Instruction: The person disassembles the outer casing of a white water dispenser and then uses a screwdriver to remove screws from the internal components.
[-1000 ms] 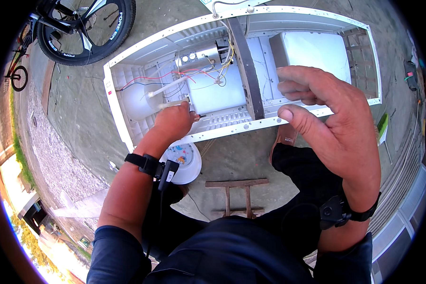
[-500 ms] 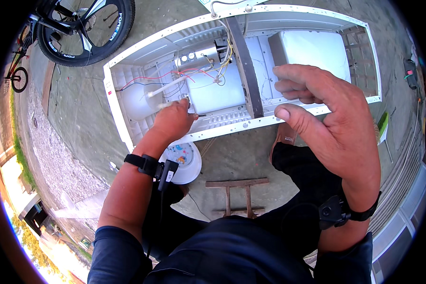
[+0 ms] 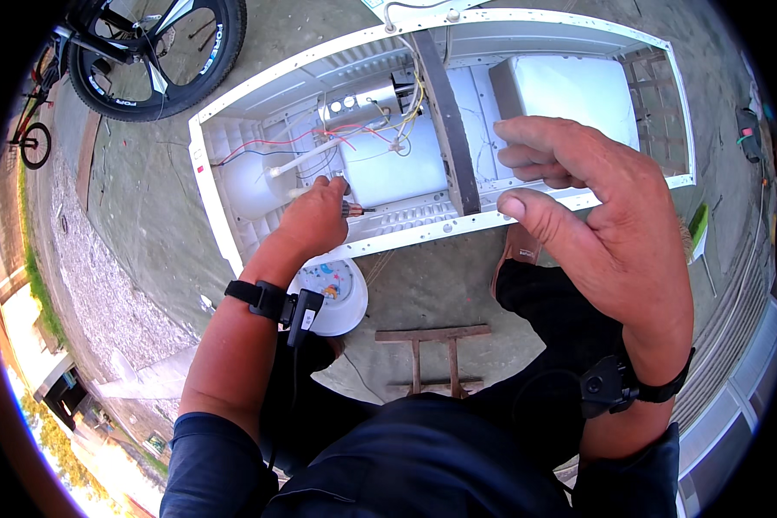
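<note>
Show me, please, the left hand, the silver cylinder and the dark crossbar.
Left hand (image 3: 314, 218), head view: back of the hand.
Silver cylinder (image 3: 361, 107), head view: its curved side.
Dark crossbar (image 3: 449, 123), head view: middle of its length.

Grey-green, flat outdoor floor (image 3: 414, 293), creased in places. On it: long white metal cabinet (image 3: 406, 238), open side up, exact contact hidden. Round white plastic tub or stool (image 3: 333, 288), colourful print on top, just beside cabinet. Low brown wooden frame (image 3: 432, 333), nearer wearer. Brown shoe (image 3: 516, 250) at cabinet's near edge. Far left: black-tyred bicycle wheel (image 3: 158, 79), narrow brown plank (image 3: 87, 160).
</note>
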`<move>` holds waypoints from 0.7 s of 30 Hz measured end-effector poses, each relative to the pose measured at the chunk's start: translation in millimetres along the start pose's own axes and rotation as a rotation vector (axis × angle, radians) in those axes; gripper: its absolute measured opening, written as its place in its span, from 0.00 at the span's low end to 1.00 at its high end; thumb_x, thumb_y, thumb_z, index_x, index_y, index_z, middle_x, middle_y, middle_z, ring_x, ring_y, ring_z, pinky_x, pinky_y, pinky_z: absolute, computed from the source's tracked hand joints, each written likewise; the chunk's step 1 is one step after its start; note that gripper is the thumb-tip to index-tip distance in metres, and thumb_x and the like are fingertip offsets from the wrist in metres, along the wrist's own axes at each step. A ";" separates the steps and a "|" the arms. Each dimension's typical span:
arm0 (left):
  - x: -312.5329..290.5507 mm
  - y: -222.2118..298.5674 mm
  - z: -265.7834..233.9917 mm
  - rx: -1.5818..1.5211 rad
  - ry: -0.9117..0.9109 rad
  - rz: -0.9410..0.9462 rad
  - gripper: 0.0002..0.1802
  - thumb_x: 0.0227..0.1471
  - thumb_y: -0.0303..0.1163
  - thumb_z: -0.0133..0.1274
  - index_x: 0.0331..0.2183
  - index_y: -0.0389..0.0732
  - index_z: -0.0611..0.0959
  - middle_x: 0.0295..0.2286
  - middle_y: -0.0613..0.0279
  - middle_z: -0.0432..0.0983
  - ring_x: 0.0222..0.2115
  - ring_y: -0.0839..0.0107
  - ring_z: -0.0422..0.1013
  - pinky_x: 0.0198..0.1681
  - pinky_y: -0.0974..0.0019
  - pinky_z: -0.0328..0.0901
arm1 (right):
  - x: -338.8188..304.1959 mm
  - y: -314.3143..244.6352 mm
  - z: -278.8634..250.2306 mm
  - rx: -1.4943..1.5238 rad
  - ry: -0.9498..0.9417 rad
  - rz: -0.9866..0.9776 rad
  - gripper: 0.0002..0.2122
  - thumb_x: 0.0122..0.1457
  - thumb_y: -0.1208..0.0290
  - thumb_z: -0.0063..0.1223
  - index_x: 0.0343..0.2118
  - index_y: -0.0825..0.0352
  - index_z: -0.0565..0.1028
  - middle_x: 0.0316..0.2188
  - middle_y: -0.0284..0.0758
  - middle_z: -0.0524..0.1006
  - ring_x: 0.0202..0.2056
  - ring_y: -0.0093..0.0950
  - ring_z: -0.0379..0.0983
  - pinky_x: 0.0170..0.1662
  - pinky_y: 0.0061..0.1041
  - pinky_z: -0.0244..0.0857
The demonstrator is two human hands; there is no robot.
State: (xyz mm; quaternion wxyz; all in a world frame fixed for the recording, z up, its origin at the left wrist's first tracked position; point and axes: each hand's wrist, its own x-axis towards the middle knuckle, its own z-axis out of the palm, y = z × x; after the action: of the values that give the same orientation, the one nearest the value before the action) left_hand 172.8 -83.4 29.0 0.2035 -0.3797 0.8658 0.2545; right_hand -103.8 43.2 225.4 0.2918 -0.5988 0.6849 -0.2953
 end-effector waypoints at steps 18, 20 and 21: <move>-0.9 0.7 1.1 0.017 0.025 -0.037 0.25 0.57 0.45 0.56 0.46 0.33 0.75 0.35 0.41 0.79 0.39 0.44 0.77 0.43 0.49 0.71 | -0.2 1.7 0.4 -0.009 0.002 0.001 0.19 0.54 0.70 0.62 0.49 0.70 0.76 0.37 0.45 0.81 0.39 0.34 0.80 0.45 0.30 0.72; 1.0 8.3 -9.9 0.012 -0.063 -0.098 0.25 0.57 0.44 0.56 0.46 0.33 0.75 0.38 0.41 0.78 0.39 0.44 0.76 0.44 0.49 0.71 | 0.5 2.0 0.8 -0.001 -0.003 0.008 0.19 0.54 0.70 0.62 0.49 0.70 0.76 0.38 0.45 0.81 0.39 0.34 0.80 0.45 0.30 0.72; 2.4 10.7 -14.0 0.009 -0.107 -0.129 0.25 0.56 0.44 0.56 0.46 0.33 0.75 0.39 0.41 0.77 0.40 0.44 0.76 0.44 0.49 0.71 | 0.6 2.0 0.9 -0.003 -0.004 0.013 0.19 0.54 0.70 0.62 0.49 0.70 0.76 0.38 0.45 0.81 0.39 0.34 0.80 0.45 0.29 0.72</move>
State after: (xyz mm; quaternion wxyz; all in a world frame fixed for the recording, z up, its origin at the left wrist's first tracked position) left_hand 160.9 -86.8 41.8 0.2671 -0.4196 0.8287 0.2568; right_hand -104.6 42.7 223.2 0.2941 -0.5956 0.6886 -0.2909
